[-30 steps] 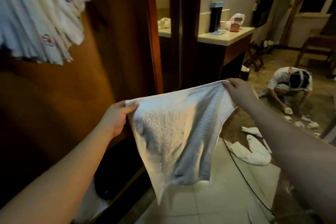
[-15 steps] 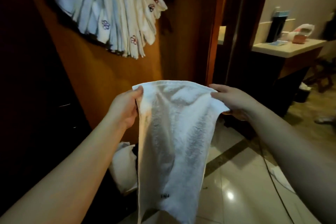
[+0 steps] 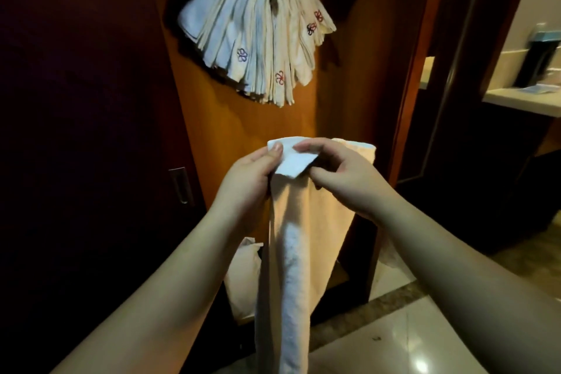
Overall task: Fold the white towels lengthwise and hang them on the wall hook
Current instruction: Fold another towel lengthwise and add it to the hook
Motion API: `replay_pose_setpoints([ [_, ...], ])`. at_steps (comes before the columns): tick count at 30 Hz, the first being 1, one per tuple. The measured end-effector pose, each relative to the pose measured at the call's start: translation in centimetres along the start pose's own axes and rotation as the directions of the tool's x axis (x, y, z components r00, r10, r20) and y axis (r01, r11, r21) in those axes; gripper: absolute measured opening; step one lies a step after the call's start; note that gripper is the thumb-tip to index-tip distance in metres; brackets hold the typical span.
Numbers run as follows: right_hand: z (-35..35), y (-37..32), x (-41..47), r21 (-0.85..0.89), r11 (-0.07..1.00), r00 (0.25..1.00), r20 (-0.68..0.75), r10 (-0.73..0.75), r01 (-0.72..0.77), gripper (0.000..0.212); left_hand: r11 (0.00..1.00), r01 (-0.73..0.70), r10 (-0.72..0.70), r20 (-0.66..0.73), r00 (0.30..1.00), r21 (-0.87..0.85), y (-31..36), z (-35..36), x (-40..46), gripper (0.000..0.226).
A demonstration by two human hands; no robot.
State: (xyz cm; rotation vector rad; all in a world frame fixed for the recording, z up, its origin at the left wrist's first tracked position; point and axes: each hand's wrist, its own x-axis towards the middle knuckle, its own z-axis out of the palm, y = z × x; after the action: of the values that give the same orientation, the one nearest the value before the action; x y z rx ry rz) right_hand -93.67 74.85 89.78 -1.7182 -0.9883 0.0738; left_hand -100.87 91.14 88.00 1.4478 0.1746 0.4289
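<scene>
pinching the top corners together, the left hand [image 3: 249, 179] and right hand [image 3: 343, 176] clamp their fingers on the white towel [image 3: 291, 252], which hangs folded lengthwise in front of the wood panel [image 3: 230, 143]. a loose pinch could let the layers slide apart and undo the fold. far above, the hung towels [image 3: 258, 33] already crowd the hook, so room there looks tight; open space lies between towel and bundle.
</scene>
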Motion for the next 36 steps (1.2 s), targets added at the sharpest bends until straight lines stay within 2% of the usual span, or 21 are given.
replay_pose_setpoints([
  [2,0.7,-0.3,0.0,-0.104,0.992,0.994,-0.077,-0.082,0.074,0.034,0.999,-0.010,0.011,0.022,1.000,-0.042,0.3,-0.1,-0.3,0.045],
  [5,1.5,-0.9,-0.1,-0.094,0.988,0.974,-0.175,-0.141,0.126,0.025,0.995,-0.028,0.029,0.017,0.999,-0.094,0.4,0.0,-0.7,0.036],
  [8,1.7,-1.6,-0.2,-0.097,0.986,0.972,-0.178,-0.154,0.139,0.007,0.993,-0.047,0.047,0.002,0.999,-0.106,0.9,0.1,-1.1,0.037],
  [15,1.1,-2.2,0.2,-0.215,0.974,0.978,-0.179,-0.107,0.067,0.014,0.992,-0.090,0.099,0.096,0.990,-0.094,1.4,0.3,-1.5,0.039],
  [19,0.6,-2.3,0.5,-0.235,0.972,0.981,-0.180,-0.076,0.032,0.017,0.994,-0.081,0.093,0.166,0.982,-0.074,1.6,0.6,-1.7,0.050],
  [23,-0.4,-2.8,1.0,-0.353,0.935,0.996,-0.090,-0.013,-0.019,0.020,0.952,-0.204,0.163,0.186,0.969,0.230,1.4,0.7,-1.4,0.028],
  [25,-0.8,-3.0,1.5,-0.401,0.916,0.999,-0.039,0.023,-0.037,0.022,0.931,-0.209,0.161,0.177,0.971,0.299,1.1,0.7,-1.2,0.031],
  [32,-0.7,-2.4,2.5,-0.495,0.867,0.996,0.017,0.083,-0.064,0.028,0.902,-0.198,0.140,0.173,0.975,0.384,0.5,0.6,-0.4,0.030],
  [36,-1.9,-2.5,2.6,-0.449,0.889,0.973,0.155,0.173,-0.087,0.030,0.925,-0.159,0.123,0.122,0.985,0.346,0.6,-0.2,0.2,0.020],
])
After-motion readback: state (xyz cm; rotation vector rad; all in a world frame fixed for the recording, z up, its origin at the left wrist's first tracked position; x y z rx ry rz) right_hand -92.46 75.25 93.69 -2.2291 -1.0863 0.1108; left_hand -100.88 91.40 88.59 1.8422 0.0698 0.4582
